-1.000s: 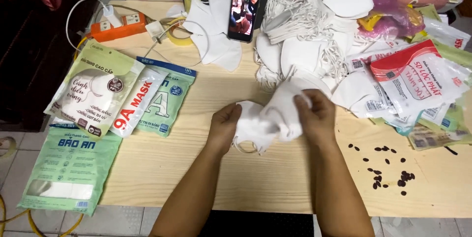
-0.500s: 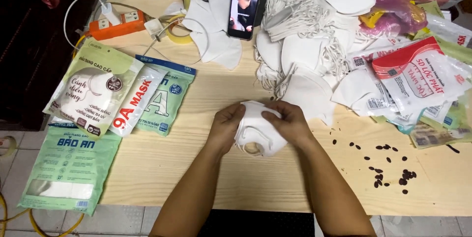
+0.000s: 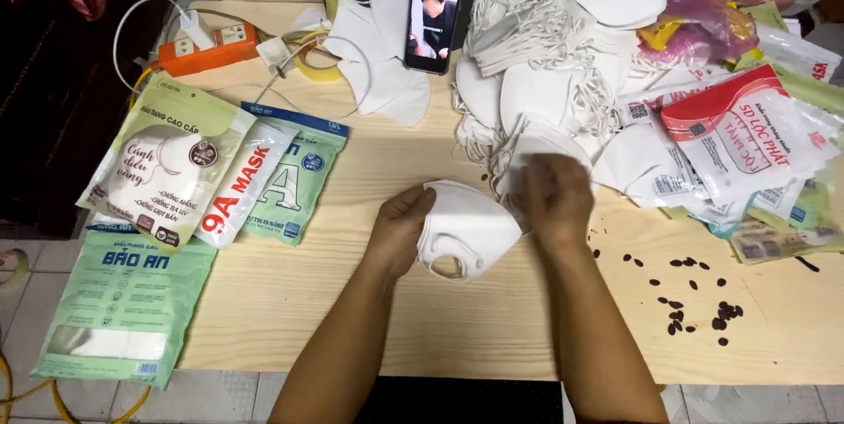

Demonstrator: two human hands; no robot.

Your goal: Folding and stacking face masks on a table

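A small stack of folded white face masks (image 3: 470, 229) lies on the pale wooden table (image 3: 299, 301) in front of me. My left hand (image 3: 401, 229) grips its left edge, fingers curled over the top. My right hand (image 3: 556, 200) hovers blurred at the stack's right corner, fingers bent, beside a loose white mask (image 3: 541, 147) from the heap; whether it pinches anything I cannot tell. An ear loop shows under the stack's near edge.
A big heap of white masks with loops (image 3: 545, 46) fills the far middle. A phone (image 3: 435, 11) stands propped there. Mask packets (image 3: 171, 169) lie left, printed bags (image 3: 747, 143) right, dark seeds (image 3: 694, 297) near right, an orange power strip (image 3: 207, 48) far left.
The masks, earlier lifted and spread between both hands, now lie flat as a stack on the table. My right hand has shifted right toward the heap; my left stays on the stack.
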